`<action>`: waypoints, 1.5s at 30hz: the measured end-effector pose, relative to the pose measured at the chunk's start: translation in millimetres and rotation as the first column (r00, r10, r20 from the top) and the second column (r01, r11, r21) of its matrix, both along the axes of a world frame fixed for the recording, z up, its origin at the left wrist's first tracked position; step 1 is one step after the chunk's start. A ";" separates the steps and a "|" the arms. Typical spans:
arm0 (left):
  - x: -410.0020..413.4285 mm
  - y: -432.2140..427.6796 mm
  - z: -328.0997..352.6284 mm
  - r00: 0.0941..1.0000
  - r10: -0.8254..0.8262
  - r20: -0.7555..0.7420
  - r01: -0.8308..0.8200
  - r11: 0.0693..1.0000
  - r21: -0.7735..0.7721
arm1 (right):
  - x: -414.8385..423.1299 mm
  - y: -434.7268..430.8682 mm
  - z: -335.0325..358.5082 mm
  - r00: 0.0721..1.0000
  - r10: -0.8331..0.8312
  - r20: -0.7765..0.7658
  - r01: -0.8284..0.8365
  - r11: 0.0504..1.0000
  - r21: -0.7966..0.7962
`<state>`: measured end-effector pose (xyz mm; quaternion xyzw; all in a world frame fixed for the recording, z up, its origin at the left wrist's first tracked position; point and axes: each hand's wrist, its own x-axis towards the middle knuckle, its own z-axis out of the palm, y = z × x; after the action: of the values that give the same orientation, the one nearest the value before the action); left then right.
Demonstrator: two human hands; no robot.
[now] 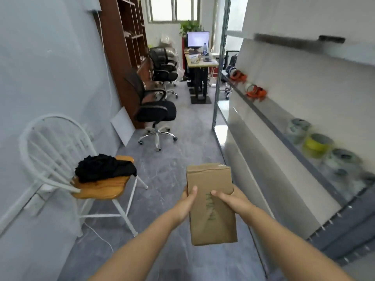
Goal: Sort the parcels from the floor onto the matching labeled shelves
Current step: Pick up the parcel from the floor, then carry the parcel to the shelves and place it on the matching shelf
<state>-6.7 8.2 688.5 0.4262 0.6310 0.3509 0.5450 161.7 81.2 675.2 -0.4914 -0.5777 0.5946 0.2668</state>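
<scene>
A brown cardboard parcel [210, 185] with green handwriting on its top face is held in the air in front of me, above the grey floor. My left hand [187, 201] grips its left edge, thumb on top. My right hand [231, 199] grips its right edge, thumb lying across the top near the writing. A metal shelving unit [280, 126] runs along the right, with spools on its middle shelf. The shelf labels are not readable here.
A white chair with a wooden seat [101, 189] and a black cloth [105, 167] on it stands at left by the wall. Two black office chairs [156, 112], a brown bookcase [123, 47] and a desk with a monitor [197, 39] lie ahead down the aisle.
</scene>
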 end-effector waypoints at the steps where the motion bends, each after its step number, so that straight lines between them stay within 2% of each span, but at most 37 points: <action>1: 1.6 0.1 0.2 0.999 0.022 0.024 -0.022 1.000 -0.013 | -0.1 -1.4 -0.4 1.000 -0.024 0.004 0.024 1.000 0.005; 5: -1.0 5.6 28.3 0.994 0.097 0.046 -0.097 0.995 0.001 | -2.2 4.1 21.9 0.997 -0.071 0.005 0.071 0.996 0.058; 10: -15.5 11.1 103.9 0.981 0.178 0.083 -0.189 0.967 0.168 | 0.9 -2.1 114.4 0.980 -0.163 -0.116 0.186 0.956 0.228; 13: -14.9 11.6 136.5 0.988 0.149 0.036 -0.153 0.957 0.247 | 6.3 -1.4 147.7 0.966 -0.207 -0.157 0.246 0.924 0.292; 17: -16.2 9.8 171.0 0.988 0.136 0.079 -0.155 0.920 0.360 | 16.1 -6.3 189.7 0.950 -0.161 -0.268 0.247 0.913 0.326; 19: -14.4 6.6 187.1 0.985 0.147 0.090 -0.170 0.911 0.376 | 18.5 -9.2 206.3 0.936 -0.134 -0.327 0.243 0.915 0.321; 22: -11.4 0.1 204.7 0.993 0.067 0.098 -0.098 0.928 0.358 | 17.9 -15.7 224.9 0.921 -0.139 -0.363 0.259 0.916 0.306; 25: -11.4 -9.1 213.7 0.995 0.054 0.082 -0.080 0.934 0.348 | 19.7 -18.8 232.4 0.932 -0.158 -0.326 0.273 0.899 0.343; 28: -11.1 -12.3 213.8 0.989 0.116 0.092 -0.143 0.908 0.393 | 17.2 -24.6 238.3 0.946 -0.175 -0.271 0.293 0.819 0.493; 30: -8.9 -15.4 214.2 0.980 0.169 0.103 -0.197 0.879 0.433 | 10.9 -28.5 241.5 0.967 -0.141 -0.214 0.240 0.788 0.566; 34: -13.0 -15.3 212.9 0.959 0.274 0.071 -0.274 0.836 0.475 | 0.3 -31.7 244.7 0.996 -0.092 0.005 0.074 0.828 0.556; 36: -17.8 -17.3 214.5 0.963 0.270 0.003 -0.236 0.834 0.500 | 0.4 -32.7 244.3 0.996 -0.075 0.047 0.040 0.857 0.514; 38: -16.1 -29.4 221.1 0.969 0.247 0.008 -0.219 0.841 0.495 | 5.8 -31.2 243.5 0.998 -0.046 -0.042 0.061 0.871 0.487; 41: -22.9 -36.4 226.1 0.959 0.189 0.212 -0.264 0.866 0.424 | 19.1 -29.1 248.1 0.966 0.009 -0.260 0.105 0.901 0.420; 43: -25.0 -38.2 227.4 0.941 0.153 0.301 -0.275 0.865 0.419 | 27.0 -31.2 252.2 0.928 0.085 -0.363 0.055 0.932 0.358; 45: -21.8 -39.7 228.5 0.949 0.132 0.285 -0.247 0.874 0.418 | 30.3 -32.2 253.3 0.887 0.156 -0.435 -0.021 0.954 0.299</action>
<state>-28.5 -31.5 917.0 0.4286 0.4992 0.5891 0.4690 192.1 49.1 928.4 -0.2683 -0.6011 0.6146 0.4346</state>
